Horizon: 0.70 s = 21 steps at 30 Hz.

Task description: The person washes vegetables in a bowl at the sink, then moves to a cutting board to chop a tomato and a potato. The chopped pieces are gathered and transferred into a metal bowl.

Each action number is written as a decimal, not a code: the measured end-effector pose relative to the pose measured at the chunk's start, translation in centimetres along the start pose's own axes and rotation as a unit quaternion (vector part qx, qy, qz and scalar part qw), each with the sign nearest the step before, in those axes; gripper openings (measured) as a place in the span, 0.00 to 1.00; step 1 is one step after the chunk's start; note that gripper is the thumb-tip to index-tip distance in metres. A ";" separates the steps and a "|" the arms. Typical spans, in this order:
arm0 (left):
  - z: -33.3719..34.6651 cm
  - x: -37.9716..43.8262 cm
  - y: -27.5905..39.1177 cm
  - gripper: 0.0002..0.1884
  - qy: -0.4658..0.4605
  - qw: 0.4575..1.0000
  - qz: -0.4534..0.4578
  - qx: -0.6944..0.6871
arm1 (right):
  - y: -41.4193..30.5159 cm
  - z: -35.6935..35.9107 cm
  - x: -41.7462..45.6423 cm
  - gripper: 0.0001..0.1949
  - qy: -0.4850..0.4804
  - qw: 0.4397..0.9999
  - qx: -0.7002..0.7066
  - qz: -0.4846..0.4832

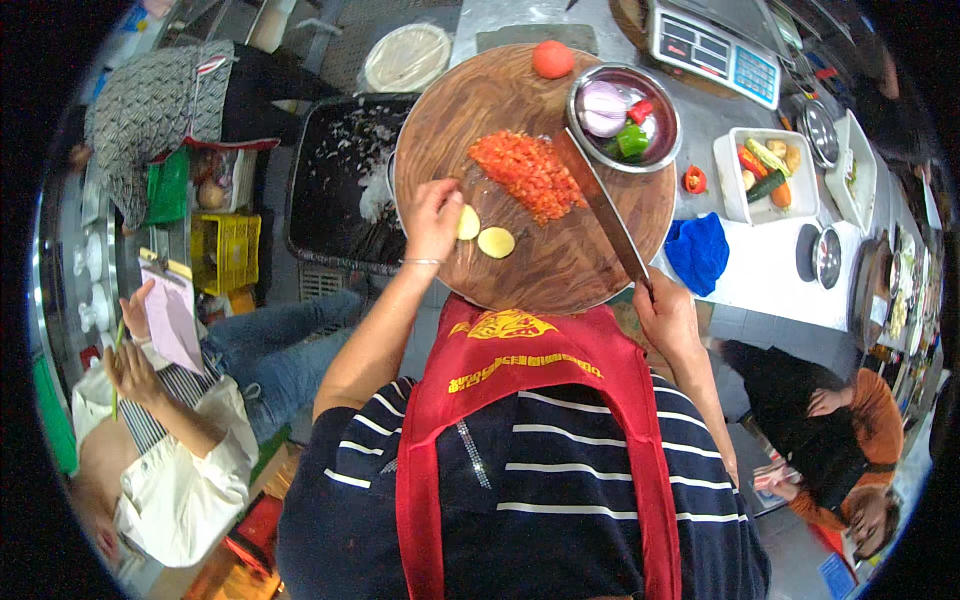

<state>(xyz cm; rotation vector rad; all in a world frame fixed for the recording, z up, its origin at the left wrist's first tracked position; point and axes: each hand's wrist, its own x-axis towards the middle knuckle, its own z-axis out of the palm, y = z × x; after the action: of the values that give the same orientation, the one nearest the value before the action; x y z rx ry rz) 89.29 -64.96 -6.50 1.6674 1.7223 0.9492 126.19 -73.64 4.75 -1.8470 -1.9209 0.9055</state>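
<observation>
A round wooden chopping board (525,281) lies before me. At its left edge my left hand (433,223) curls around a pale yellow potato piece (469,223), partly hidden by the fingers. Just right of that lies a second potato piece (496,242), cut face up. My right hand (670,309) grips the handle of a kitchen knife (609,214). Its long blade slants up and left across the board, its far end beside the heap of diced tomato (525,174). A whole tomato (553,59) sits at the far rim.
On the board's far right stands a steel bowl (670,161) with onion, green and red pepper. Further right are a blue cloth (697,253), a white vegetable tray (806,206) and a digital scale (694,45). A black bin (330,187) is left. People flank me, one holding a clipboard (171,315).
</observation>
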 end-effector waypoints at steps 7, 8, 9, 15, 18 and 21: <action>-0.2 -3.3 0.7 0.27 -0.023 0.995 0.077 0.063 | -2.2 0.5 2.4 0.12 -0.056 0.997 -0.032 -0.030; -0.7 -3.3 0.7 0.28 -0.030 0.995 0.075 0.058 | -2.4 0.5 2.6 0.12 -0.063 0.997 -0.032 -0.033; -1.0 -3.2 0.7 0.27 -0.049 0.994 0.070 0.069 | -2.6 0.6 2.7 0.12 -0.070 0.996 -0.032 -0.034; -2.3 -1.6 1.2 0.24 -0.070 0.994 0.065 0.060 | -2.9 1.1 2.9 0.12 -0.087 0.993 -0.054 -0.063; -1.6 -1.7 2.7 0.24 -0.008 0.988 0.120 0.100 | -2.9 1.3 2.8 0.13 -0.098 0.992 -0.053 -0.051; -0.6 -3.6 4.3 0.27 -0.132 0.947 0.266 0.124 | -2.9 1.5 2.7 0.14 -0.104 0.993 -0.040 -0.034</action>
<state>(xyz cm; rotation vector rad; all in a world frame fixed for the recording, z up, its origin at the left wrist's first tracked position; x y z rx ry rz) 91.61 -68.74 -2.99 2.3769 1.2724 0.7001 122.73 -71.19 5.00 -1.7795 -2.1586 1.0486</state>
